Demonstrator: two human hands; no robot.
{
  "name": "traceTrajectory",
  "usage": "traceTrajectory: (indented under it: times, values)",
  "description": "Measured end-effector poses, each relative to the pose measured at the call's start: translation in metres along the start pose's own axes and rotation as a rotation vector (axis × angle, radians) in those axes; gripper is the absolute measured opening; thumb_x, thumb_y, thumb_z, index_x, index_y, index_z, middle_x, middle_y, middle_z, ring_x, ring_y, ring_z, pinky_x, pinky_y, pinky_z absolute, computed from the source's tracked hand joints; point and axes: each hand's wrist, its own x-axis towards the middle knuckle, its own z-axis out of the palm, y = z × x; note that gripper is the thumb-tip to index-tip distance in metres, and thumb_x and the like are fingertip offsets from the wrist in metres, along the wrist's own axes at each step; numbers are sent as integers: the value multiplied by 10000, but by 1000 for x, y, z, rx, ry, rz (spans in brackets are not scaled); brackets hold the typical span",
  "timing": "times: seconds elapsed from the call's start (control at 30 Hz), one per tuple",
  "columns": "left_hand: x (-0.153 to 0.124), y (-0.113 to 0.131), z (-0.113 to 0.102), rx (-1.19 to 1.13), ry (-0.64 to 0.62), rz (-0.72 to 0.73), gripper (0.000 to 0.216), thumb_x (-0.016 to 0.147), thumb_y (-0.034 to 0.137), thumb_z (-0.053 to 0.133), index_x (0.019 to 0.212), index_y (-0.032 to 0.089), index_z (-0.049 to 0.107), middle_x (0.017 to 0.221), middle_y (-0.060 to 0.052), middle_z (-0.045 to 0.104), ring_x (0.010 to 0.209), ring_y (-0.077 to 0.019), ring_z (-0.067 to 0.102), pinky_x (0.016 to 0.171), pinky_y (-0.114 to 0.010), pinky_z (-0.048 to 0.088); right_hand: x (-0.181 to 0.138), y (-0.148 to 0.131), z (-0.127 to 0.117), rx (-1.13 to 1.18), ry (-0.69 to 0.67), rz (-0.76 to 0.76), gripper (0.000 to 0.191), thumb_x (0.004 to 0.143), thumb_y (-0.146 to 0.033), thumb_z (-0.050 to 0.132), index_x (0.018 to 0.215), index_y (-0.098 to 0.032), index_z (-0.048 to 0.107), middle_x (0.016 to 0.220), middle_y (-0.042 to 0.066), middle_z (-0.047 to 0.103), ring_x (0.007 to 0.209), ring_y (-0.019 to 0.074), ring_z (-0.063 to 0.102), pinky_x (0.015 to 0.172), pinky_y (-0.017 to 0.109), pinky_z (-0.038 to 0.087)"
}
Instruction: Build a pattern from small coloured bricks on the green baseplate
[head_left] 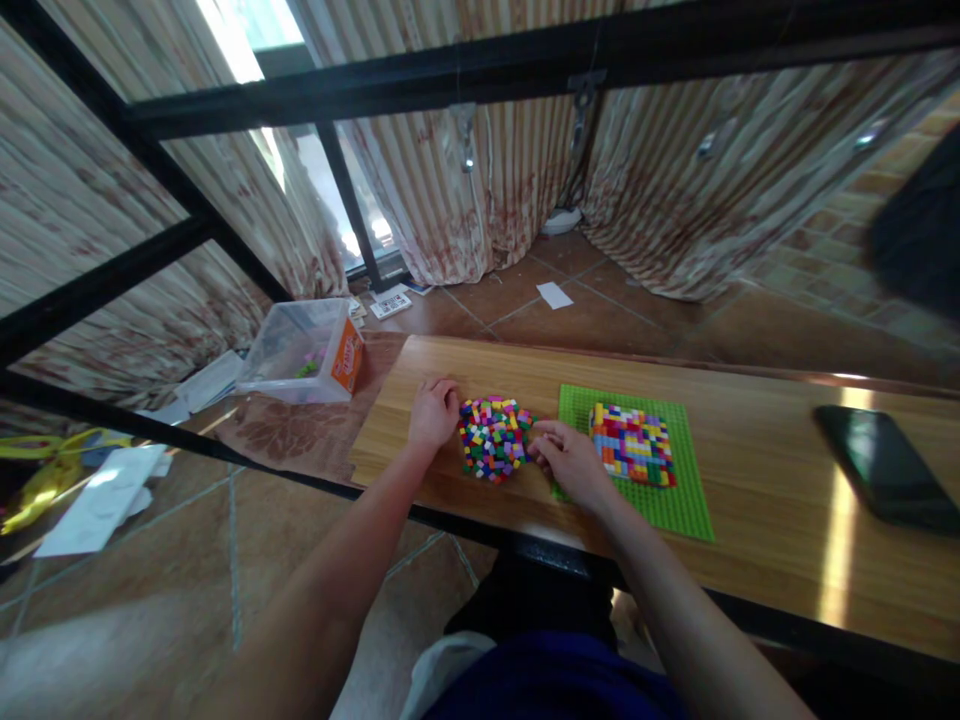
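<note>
A heap of small, mixed-colour toy building bricks (493, 440) lies on the wooden table. At its left edge is my left hand (435, 410), its fingers curled and bent towards the bricks; whatever they hold, if anything, is hidden. My right hand (564, 458) is at the heap's right side, thumb and fingers drawn together, and anything between them is too small to make out. Partly behind that hand lies a green studded baseplate (686, 500). A block of multicoloured bricks (634, 445) in several rows is built up on it.
A dark phone (892, 468) lies on the table (765, 480) at the right. Beyond the table's left end stands a clear plastic bin (289, 350) with an orange label. A black metal frame (450, 85) crosses in front of the curtains.
</note>
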Motion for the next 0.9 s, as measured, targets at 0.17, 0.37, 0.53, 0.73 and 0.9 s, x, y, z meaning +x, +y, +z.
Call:
traceTrajectory:
  times: [0.17,0.37,0.53,0.73,0.9]
  values:
    - [0,2,-1,-6,1,-2,219,876,124,500,971,184,687,1061,-91,687,1060,-237,618,998,-386,500,-6,-2,-2,122,-16,19,224,782,-286,613,986,-193,621,758,14,716,646,135,633,596,253,500]
    - [0,2,-2,2,-2,-6,221,879,136,497,974,184,691,1058,-101,687,1053,-247,620,985,-402,506,-17,-9,-3,383,-62,25,348,655,-465,786,870,-205,700,853,46,752,735,159,673,673,295,564]
    - [0,1,-1,0,-4,-10,222,880,130,498,973,183,693,1056,-99,686,1061,-244,618,993,-395,502,-24,-11,-1,497,-37,37,425,601,-506,846,903,-224,747,882,47,761,819,183,699,729,317,589]
    - [0,2,-1,12,-13,-7,214,882,128,503,976,178,689,1051,-100,686,1065,-243,615,992,-387,500,-25,-8,1,559,-19,81,464,580,-475,873,947,-221,745,846,42,763,779,164,700,719,299,591]
    - [1,2,-2,18,-11,-1,221,881,130,498,979,171,692,1056,-103,689,1048,-246,616,985,-394,503,-26,-8,2,546,-14,60,421,600,-470,865,919,-219,754,869,46,763,790,169,706,714,300,592]
